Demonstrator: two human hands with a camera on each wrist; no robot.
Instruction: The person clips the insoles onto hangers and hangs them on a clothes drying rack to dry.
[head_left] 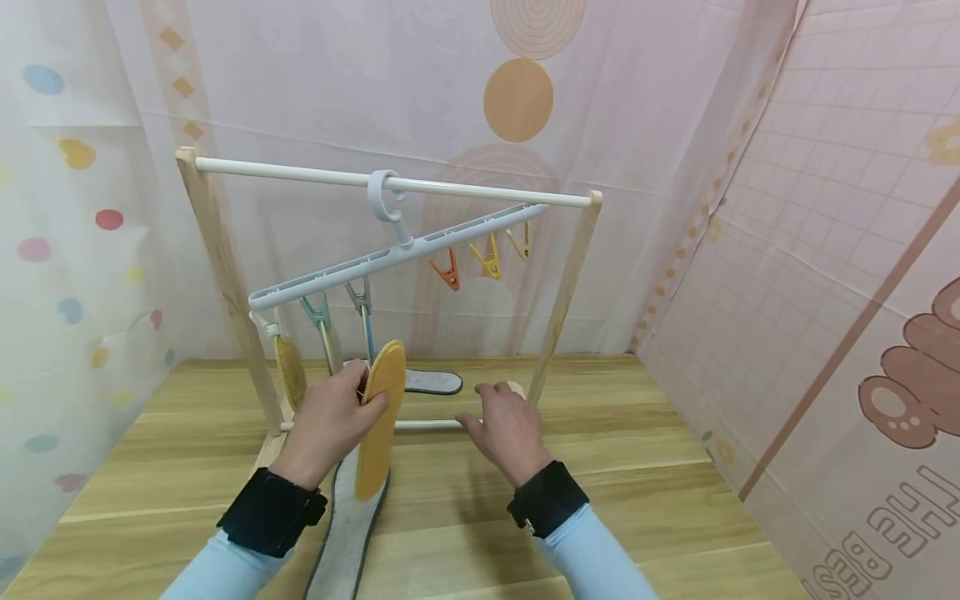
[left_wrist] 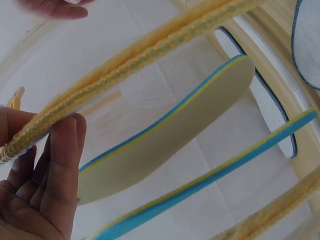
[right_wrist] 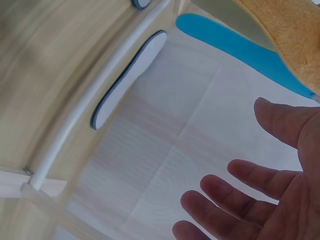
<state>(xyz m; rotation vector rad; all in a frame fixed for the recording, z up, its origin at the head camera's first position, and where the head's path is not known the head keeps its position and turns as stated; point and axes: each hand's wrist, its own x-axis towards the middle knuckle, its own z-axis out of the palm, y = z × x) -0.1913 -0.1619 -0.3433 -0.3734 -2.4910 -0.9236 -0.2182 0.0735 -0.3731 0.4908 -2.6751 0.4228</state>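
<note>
- Head view: a wooden table point(head_left: 600, 500) walled by printed sheets; "THE BES" is readable lower right. The left hand point(head_left: 330, 425) pinches a yellow insole point(head_left: 381, 417) upright beside the drying rack point(head_left: 390, 187).
- Left wrist view: blue-edged insoles point(left_wrist: 170, 145) hang behind.
- Right wrist view: the right hand point(right_wrist: 270, 195) spreads empty, fingers apart, near a grey insole point(right_wrist: 127, 80).
</note>
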